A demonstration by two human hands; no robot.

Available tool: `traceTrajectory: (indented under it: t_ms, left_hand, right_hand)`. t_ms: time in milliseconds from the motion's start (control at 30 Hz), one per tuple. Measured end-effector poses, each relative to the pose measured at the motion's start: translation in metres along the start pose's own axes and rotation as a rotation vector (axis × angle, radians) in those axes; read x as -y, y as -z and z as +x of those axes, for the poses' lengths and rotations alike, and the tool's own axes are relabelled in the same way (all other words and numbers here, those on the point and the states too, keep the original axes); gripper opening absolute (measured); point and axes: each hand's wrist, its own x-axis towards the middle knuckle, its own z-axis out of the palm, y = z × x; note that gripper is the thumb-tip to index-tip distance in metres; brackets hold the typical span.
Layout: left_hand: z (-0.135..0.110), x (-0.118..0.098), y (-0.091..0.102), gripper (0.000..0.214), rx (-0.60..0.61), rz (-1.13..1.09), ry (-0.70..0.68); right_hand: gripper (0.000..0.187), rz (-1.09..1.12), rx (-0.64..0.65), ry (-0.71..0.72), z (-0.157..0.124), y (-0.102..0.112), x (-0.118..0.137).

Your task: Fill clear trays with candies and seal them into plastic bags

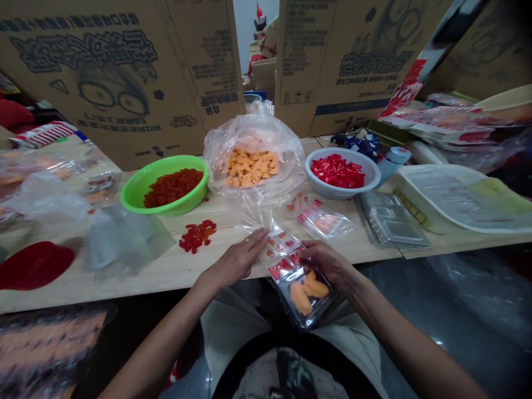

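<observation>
Head view, looking down: a long pale wooden table (174, 271) ran across in front of me, backed by upright printed cardboard cartons (120, 72). On it stood a clear plastic bag of orange pieces (249, 166), a round green plastic basin of dark red pieces (166, 188), and a round white bowl of shiny red pieces (336, 174). A small heap of loose red pieces (197, 235) lay on the wood between the basin and my hands. My right hand (326, 263) curled narrowly around the top of a clear plastic packet with orange pieces and red labels inside (301, 291), holding it just past the table's near edge. My left hand (235, 263) lay beside it, its straight, slightly spread fingers (255, 241) resting on thin clear film (266, 227) at the packet's upper end.
</observation>
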Motion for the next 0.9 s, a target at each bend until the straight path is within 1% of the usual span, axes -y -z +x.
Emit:
traceTrajectory:
  t_ms: [67,133,200,267,333,367,400,433,500,533,600,633,700,733,767,800,867,900]
  left_hand:
    - [0.001,-0.007,-0.012,0.095,0.014,0.061,-0.031]
    - [0.002,-0.016,-0.022,0.092,0.012,0.086,-0.048]
    - [0.002,-0.022,-0.028,0.091,0.021,0.079,-0.048]
    - [0.0,-0.024,-0.028,0.096,0.051,0.045,-0.029]
    - [-0.003,-0.025,-0.021,0.1,0.093,-0.008,0.029]
    - [-0.005,-0.026,-0.018,0.099,0.107,-0.032,0.08]
    - [-0.007,-0.029,-0.014,0.095,0.115,-0.046,0.135]
    - [-0.009,-0.033,-0.012,0.089,0.116,-0.047,0.189]
    - [-0.012,-0.044,-0.014,0.076,0.11,-0.016,0.266]
    - [-0.013,-0.051,-0.018,0.076,0.114,0.003,0.288]
    - [-0.016,-0.062,-0.032,0.088,0.114,0.041,0.331]
    - [-0.017,-0.066,-0.039,0.088,0.109,0.056,0.357]
    - [-0.02,-0.068,-0.052,0.077,0.089,0.067,0.393]
    - [-0.022,-0.066,-0.056,0.072,0.075,0.062,0.396]
    - [-0.023,-0.064,-0.058,0.069,0.058,0.047,0.389]
    - [-0.025,-0.062,-0.059,0.067,0.038,0.027,0.374]
    - [-0.027,-0.059,-0.059,0.068,-0.012,-0.021,0.346]
    - [-0.028,-0.058,-0.059,0.069,-0.046,-0.047,0.346]
  right_hand:
    - [0.028,-0.034,-0.064,0.052,0.004,-0.002,-0.002]
    - [0.029,-0.07,-0.12,0.107,0.01,-0.007,-0.005]
    - [0.036,-0.08,-0.191,0.157,0.015,-0.013,-0.007]
    - [0.055,-0.071,-0.264,0.195,0.022,-0.019,-0.01]
    - [0.071,-0.083,-0.298,0.221,0.029,-0.022,-0.013]
    - [0.073,-0.11,-0.297,0.243,0.033,-0.023,-0.015]
    - [0.07,-0.155,-0.295,0.277,0.037,-0.024,-0.017]
    - [0.064,-0.222,-0.307,0.314,0.041,-0.024,-0.018]
    - [0.05,-0.426,-0.373,0.374,0.046,-0.024,-0.02]
    - [0.044,-0.564,-0.42,0.386,0.047,-0.024,-0.02]
    - [0.034,-0.895,-0.512,0.363,0.045,-0.027,-0.02]
    - [0.03,-1.072,-0.557,0.347,0.043,-0.029,-0.019]
    - [0.026,-1.405,-0.633,0.36,0.037,-0.036,-0.017]
    - [0.026,-1.544,-0.643,0.406,0.035,-0.04,-0.017]
    - [0.027,-1.656,-0.626,0.476,0.033,-0.044,-0.016]
    - [0.028,-1.742,-0.578,0.553,0.033,-0.048,-0.015]
    - [0.026,-1.85,-0.399,0.689,0.036,-0.056,-0.014]
    - [0.023,-1.884,-0.299,0.732,0.038,-0.059,-0.013]
